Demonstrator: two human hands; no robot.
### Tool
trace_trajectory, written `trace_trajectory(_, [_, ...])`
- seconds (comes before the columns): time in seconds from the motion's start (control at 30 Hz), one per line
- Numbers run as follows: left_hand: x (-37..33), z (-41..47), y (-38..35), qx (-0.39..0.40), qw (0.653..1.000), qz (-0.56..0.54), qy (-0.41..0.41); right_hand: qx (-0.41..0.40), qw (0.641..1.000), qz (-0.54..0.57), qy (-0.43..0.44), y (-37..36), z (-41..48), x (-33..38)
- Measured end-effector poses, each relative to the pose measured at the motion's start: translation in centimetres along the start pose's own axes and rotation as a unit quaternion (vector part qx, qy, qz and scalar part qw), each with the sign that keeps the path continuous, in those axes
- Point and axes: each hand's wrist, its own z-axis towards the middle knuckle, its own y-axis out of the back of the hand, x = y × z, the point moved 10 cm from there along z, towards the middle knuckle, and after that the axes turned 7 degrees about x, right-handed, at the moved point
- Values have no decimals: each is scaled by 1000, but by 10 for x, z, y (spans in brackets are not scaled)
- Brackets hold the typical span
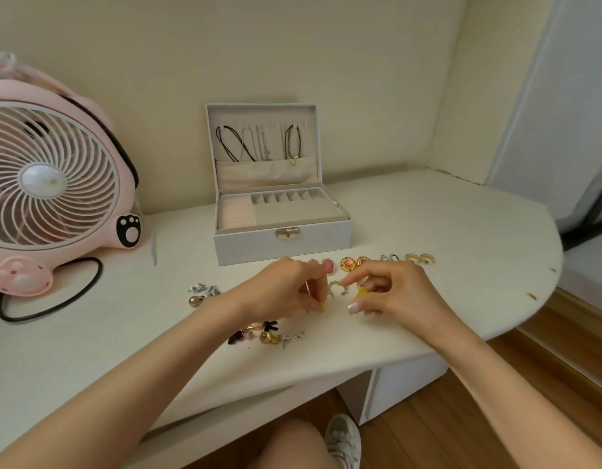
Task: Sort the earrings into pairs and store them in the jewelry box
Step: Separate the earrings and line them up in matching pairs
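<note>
The white jewelry box [282, 245] stands open at the back of the table, lid up with necklaces hanging inside. In front of it my left hand [286, 292] pinches a small yellow earring [322, 307]. My right hand [391, 292] pinches a silver dangly earring [338, 287], with another yellow piece [360, 292] under its fingers. Behind my hands lies a row of paired earrings: pink ones [328, 265], red-gold round ones [347, 263], small silver ones [389, 257], gold hoops [419, 258]. Loose earrings lie in a heap [265, 335] near the front edge and a smaller cluster [203, 292] at the left.
A pink cat-shaped fan [52, 177] stands at the left with its black cable [49, 309] looped on the table. The white table [462, 231] curves off at the right, above a wooden floor. My knee and a shoe show below the front edge.
</note>
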Motion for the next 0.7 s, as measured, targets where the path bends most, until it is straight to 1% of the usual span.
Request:
trace_trajectory(0.07, [-3,7,-1,3,1000,20,-4,-1,1000,-8,-3,2,-1,-2])
trace_trajectory(0.23, [-2,16,-17,32,999,25,-5,-8,1000,1,-16,4,0,-11])
trace_trajectory(0.33, [3,16,-17,7,1000,17,1,-9,1000,17,-24,1,0,-16])
trace_trajectory(0.43, [6,14,-13,-22,1000,17,4,-19,999,-10,-43,-2,1,-20])
trace_trajectory(0.53, [8,12,-11,-33,999,8,5,-30,998,-31,-54,-5,4,-23])
trace_trajectory(0.7, [14,8,-8,-34,999,-20,16,-17,998,-15,-61,-12,9,-26])
